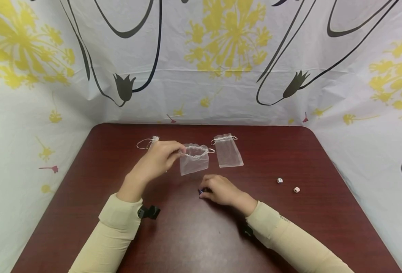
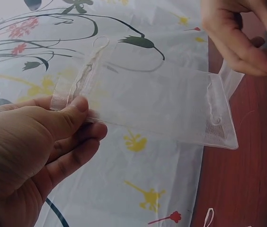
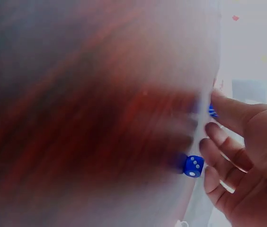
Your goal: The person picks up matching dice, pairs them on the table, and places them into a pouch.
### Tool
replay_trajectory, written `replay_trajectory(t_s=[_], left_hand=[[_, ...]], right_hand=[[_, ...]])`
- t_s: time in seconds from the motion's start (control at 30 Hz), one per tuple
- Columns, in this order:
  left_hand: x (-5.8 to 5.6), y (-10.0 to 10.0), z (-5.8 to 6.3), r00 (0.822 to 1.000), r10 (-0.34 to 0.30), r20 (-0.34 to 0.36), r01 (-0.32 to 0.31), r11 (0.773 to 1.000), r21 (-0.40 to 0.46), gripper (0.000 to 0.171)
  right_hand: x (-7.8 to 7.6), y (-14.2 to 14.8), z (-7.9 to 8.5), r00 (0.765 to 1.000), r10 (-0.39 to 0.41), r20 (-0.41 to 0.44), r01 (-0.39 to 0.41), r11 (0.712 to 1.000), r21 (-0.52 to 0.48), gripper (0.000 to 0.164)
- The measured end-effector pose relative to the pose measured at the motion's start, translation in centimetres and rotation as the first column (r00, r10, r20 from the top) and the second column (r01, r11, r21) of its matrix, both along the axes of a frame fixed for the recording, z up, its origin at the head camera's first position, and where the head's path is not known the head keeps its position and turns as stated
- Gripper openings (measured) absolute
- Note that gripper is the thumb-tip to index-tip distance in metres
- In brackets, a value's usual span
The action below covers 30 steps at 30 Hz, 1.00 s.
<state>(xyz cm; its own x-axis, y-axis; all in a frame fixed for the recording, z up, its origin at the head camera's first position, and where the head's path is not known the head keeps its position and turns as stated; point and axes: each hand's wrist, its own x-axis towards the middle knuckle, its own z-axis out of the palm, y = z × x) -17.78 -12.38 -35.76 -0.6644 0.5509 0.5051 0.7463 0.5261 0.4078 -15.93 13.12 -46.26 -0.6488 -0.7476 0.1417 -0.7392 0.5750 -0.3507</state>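
My left hand point(image 1: 160, 156) pinches the gathered top edge of a sheer white drawstring pouch point(image 1: 193, 165) between thumb and fingers. The pouch hangs with its mouth partly spread, and it looks see-through in the left wrist view. Low over the table in front of it, my right hand point(image 1: 220, 190) pinches a blue die point(image 3: 212, 110) at the thumb tip; the fingers partly cover it. A second blue die point(image 3: 193, 166) with white pips lies by the curled fingertips in the right wrist view.
Another sheer pouch point(image 1: 229, 153) lies flat to the right. A third pouch point(image 1: 155, 139) is partly hidden behind my left hand. Two white dice point(image 1: 279, 181) point(image 1: 297, 190) rest on the dark red table point(image 1: 187, 242) at the right. A patterned sheet point(image 1: 194, 98) hangs behind.
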Motion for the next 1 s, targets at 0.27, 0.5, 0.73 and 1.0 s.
replay_trajectory(t_s=[0.27,0.5,0.73,1.0], left_hand=[[-0.1,-0.1,-0.2,1.0,0.003,-0.008,-0.003,1.0,-0.006,0.011],[-0.2,0.0,-0.4,1.0,0.0,-0.023,-0.001,1.0,-0.011,0.009],[-0.2,0.0,-0.5,1.0,0.008,-0.022,-0.009,1.0,-0.027,0.009],[-0.3,0.2,-0.7,1.0,-0.001,-0.03,0.0,1.0,-0.027,0.009]], right_hand=[[-0.7,1.1,2.2,0.999,-0.046,-0.022,0.042,0.987,-0.156,0.015],[-1.8,2.6,5.2,0.998,-0.054,-0.042,0.039,0.955,-0.296,0.014],[-2.5,3.9,8.4,0.993,-0.085,-0.082,0.052,0.94,-0.338,0.013],[-3.0,4.1,11.2,0.991,-0.087,-0.105,0.041,0.924,-0.381,0.015]])
